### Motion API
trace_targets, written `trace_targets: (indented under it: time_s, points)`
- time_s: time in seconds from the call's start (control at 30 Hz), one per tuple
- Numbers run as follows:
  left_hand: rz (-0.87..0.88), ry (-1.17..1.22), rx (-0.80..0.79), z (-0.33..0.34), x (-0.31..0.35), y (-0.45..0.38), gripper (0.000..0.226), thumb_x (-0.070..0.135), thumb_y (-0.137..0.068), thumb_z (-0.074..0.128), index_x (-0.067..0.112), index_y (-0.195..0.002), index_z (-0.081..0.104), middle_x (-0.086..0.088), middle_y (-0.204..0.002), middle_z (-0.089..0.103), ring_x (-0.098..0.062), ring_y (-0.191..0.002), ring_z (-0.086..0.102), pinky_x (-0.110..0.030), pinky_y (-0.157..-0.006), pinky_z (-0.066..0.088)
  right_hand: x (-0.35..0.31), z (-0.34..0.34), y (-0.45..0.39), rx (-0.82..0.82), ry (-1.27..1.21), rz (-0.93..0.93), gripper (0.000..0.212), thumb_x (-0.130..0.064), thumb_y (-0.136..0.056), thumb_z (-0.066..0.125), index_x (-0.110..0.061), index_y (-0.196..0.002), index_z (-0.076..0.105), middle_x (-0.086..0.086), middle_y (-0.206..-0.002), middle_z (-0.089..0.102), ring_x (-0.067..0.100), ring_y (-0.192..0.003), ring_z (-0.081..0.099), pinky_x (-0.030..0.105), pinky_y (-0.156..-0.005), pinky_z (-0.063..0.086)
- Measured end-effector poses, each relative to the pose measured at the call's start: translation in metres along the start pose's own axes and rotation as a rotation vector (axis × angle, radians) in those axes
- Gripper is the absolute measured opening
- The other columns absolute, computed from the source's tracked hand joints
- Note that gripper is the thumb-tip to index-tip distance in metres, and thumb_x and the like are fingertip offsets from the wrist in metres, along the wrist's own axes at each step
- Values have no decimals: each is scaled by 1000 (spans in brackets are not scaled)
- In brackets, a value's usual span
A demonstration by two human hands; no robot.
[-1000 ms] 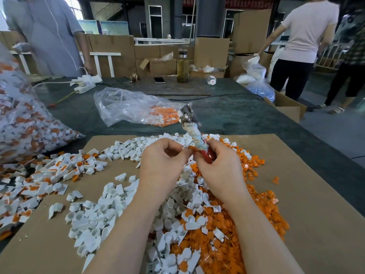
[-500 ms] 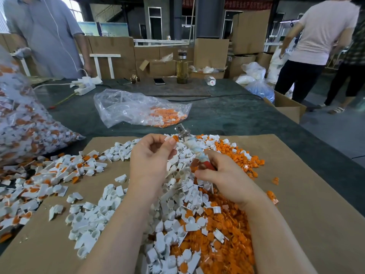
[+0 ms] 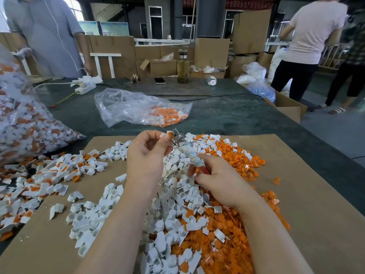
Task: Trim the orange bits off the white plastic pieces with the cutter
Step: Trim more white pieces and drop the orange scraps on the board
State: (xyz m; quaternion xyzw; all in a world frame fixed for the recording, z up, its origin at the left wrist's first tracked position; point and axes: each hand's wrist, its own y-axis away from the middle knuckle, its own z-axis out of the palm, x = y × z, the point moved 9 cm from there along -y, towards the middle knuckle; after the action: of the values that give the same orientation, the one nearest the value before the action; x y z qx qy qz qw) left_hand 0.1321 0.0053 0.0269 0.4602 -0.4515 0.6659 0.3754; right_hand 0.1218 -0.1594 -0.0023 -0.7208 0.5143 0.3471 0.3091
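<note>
Your left hand [image 3: 147, 155] pinches a white piece [image 3: 169, 135], orange bit on, just above frame centre, touching the cutter [image 3: 189, 153] tip; your right hand [image 3: 215, 178] grips the handle, the tool's long axis slanting up-left toward the piece.

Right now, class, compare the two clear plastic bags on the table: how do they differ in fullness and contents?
The bag at the left edge bulges, packed with white pieces that carry orange bits; the bag in the middle lies mostly flat and crumpled.
The middle bag holds a small heap of mainly orange bits at one end; the left bag is filled throughout.
Both are transparent plastic and rest on the dark tabletop.
</note>
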Motion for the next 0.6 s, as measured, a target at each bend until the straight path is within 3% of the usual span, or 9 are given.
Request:
trace_targets:
  time_s: [0.13,0.27,0.4,0.5,0.6]
  points:
    - [-12,18,3,0,-1,0,13,4,-93,63,12,-83,64,13,-60,63,0,-58,59,-12,-63,51,-4,-1,-1,27,38,-17,21,-7,-86,52,-23,-79,62,-6,-72,57,1,-51,46,17,-45,35]
    - [-90,43,-26,-1,-9,-3,12,4,-93,63,10,-83,64,13,-58,64,-1,-56,61,-15,-63,54,-4,-2,-2,40,93,-16,17,-14,-87,53,-27,-79,61,-8,-75,61,5,-58,52,23,-50,42]
    - [-283,186,-21,-8,-24,-3,4,8,-91,64,6,-88,66,4,-69,74,-7,-64,71,-19,-61,58,-1,-1,-3,82,173,-26,11,-21,-91,56,-23,-80,57,-7,-71,55,7,-58,48,29,-54,39]
    - [-449,342,137,-35,-39,-8,11,10,-90,66,3,-99,67,-8,-86,78,-12,-76,75,-19,-60,58,3,-11,-4,159,210,-13,12,-23,-92,55,-27,-81,55,-9,-71,55,6,-59,48,24,-53,34]
    - [-580,559,379,-75,-57,-12,15,11,-94,62,3,-106,65,-10,-80,77,-12,-75,76,-18,-55,57,10,-26,-2,260,226,24,17,-26,-92,55,-31,-76,52,-13,-63,54,3,-58,50,18,-50,29]
